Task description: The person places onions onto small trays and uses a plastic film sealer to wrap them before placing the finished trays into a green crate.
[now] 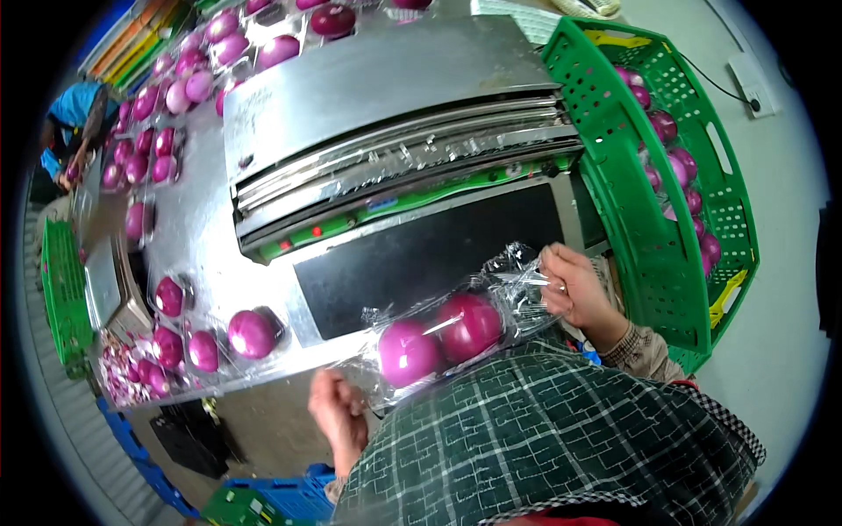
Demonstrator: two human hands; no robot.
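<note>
Two peeled red onions [409, 353] lie side by side in a tray wrapped in clear plastic film [516, 309], held in front of the green checked apron. My right hand [573, 286] is closed on the bunched film at the right end of the pack. At the other end, my left hand [339, 407] is closed on the film, its fingers somewhat blurred. Just beyond the pack are the dark plate [434, 256] and the steel film-wrapping machine [395, 85] with its rollers and green control strip.
More onions [252, 334] in clear trays cover the steel table [197, 250] at left. A green crate [631, 197] with packed onions stands at right. Onion skins [122, 378] lie at the table's near left corner. Another person [75, 118] works at the far left.
</note>
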